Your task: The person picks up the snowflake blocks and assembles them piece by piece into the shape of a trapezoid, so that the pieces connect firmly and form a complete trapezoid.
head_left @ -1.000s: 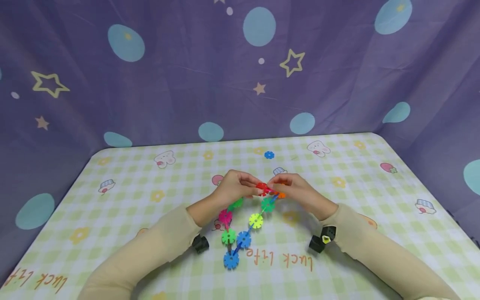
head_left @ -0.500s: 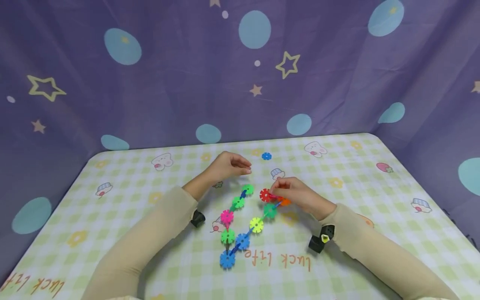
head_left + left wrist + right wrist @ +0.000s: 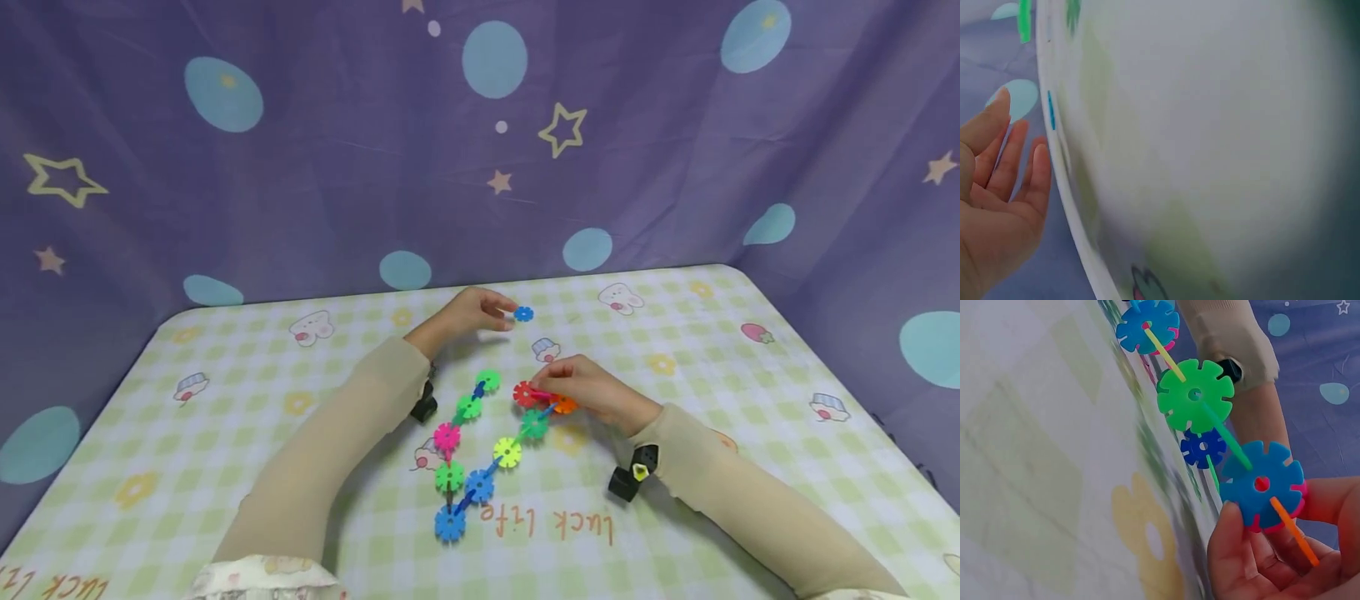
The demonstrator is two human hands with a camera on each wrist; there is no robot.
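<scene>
My left hand (image 3: pixel 474 312) reaches to the back of the table, its thumb and fingers parted beside a loose blue notched disc (image 3: pixel 523 314). In the left wrist view that hand (image 3: pixel 1007 200) shows relaxed fingers and holds nothing. A V-shaped chain of interlocking snowflake discs (image 3: pixel 507 452) lies in the middle, in blue, green, pink, yellow, orange and red. My right hand (image 3: pixel 591 388) pinches the chain near its red disc (image 3: pixel 525 394). The right wrist view shows thumb and fingers on a blue disc (image 3: pixel 1279 465), with a green disc (image 3: pixel 1179 406) farther up the chain.
A checked cloth (image 3: pixel 247 450) with printed cakes, rabbits and flowers covers the table. Behind it hangs a purple curtain (image 3: pixel 315 167). Black wrist cameras sit under both sleeves; the right camera (image 3: pixel 624 482) is close to the cloth.
My left hand has let go of the chain and moved back to the loose blue disc. The chain's green end now lies free on the cloth. My right hand stays on the red end.
</scene>
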